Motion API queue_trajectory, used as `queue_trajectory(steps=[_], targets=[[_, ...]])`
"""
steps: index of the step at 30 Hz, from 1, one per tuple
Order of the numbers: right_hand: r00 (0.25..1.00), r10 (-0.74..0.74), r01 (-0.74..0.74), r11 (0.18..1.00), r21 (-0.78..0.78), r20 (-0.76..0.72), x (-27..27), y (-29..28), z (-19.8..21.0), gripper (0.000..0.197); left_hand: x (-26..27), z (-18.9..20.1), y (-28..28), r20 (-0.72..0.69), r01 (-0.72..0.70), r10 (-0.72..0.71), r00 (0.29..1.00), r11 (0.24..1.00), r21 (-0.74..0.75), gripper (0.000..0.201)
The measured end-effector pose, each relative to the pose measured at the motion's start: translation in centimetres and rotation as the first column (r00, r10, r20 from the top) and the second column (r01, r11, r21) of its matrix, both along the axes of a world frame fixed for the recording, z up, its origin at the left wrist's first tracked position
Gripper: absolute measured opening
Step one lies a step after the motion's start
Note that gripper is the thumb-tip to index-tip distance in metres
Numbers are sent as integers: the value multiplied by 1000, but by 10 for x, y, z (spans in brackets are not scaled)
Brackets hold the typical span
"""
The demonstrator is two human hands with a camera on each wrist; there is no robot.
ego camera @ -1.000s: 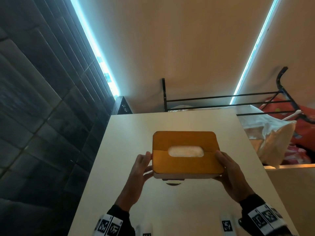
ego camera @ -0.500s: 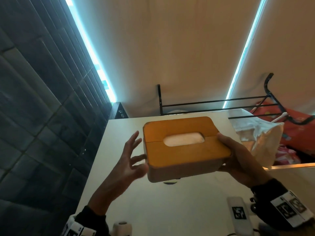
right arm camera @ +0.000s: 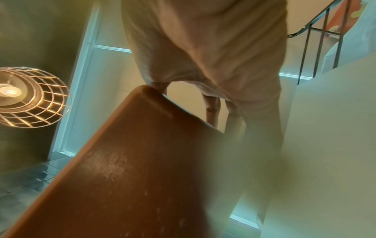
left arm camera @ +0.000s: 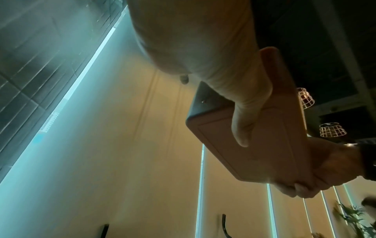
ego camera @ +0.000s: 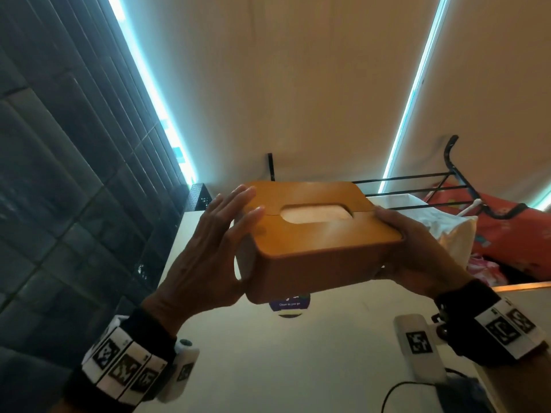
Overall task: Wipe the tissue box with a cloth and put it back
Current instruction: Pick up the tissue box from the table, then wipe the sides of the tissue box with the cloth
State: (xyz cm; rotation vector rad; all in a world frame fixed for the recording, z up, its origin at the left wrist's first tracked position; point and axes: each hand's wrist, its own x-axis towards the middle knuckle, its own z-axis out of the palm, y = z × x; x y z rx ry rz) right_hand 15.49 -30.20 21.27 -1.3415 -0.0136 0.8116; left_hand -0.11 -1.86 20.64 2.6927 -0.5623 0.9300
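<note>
An orange tissue box (ego camera: 313,234) with an oval slot in its lid is held up above the white table (ego camera: 268,368), tilted toward me. My left hand (ego camera: 214,242) holds its left end: straight fingers lie over the lid's edge, and the thumb (left arm camera: 242,125) presses on the box's underside (left arm camera: 264,153). My right hand (ego camera: 417,254) grips the right end, thumb on the lid and fingers curled beneath (left arm camera: 295,188). The right wrist view shows the lid (right arm camera: 142,161) close up. No cloth is in view.
A round sticker (ego camera: 289,305) shows on the table under the box. A white bag (ego camera: 441,228) and red fabric (ego camera: 512,234) sit at the right behind a black metal rack (ego camera: 417,186). A black cable (ego camera: 396,391) lies near the front edge. A dark tiled wall stands at the left.
The box has risen off the table and come closer, tilting toward me. My left hand let go half a second ago and now holds the left end again.
</note>
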Motion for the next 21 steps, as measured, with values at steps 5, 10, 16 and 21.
queue_trajectory(steps=[5,10,16,21], targets=[[1000,-10,10,1000,-2,29,-1,-7,14,41,-1,13,-8,51,73,-72,996,997,-10,87],[996,76,-77,997,26,50,1,-22,22,64,-4,7,-12,119,113,-92,989,977,-180,82],[975,0,37,986,-161,222,-7,-56,-11,63,-8,2,-15,164,140,-83,983,915,-379,99],[847,457,-13,527,-849,271,-35,-133,-154,29,-13,3,-17,77,55,-24,997,895,-442,99]])
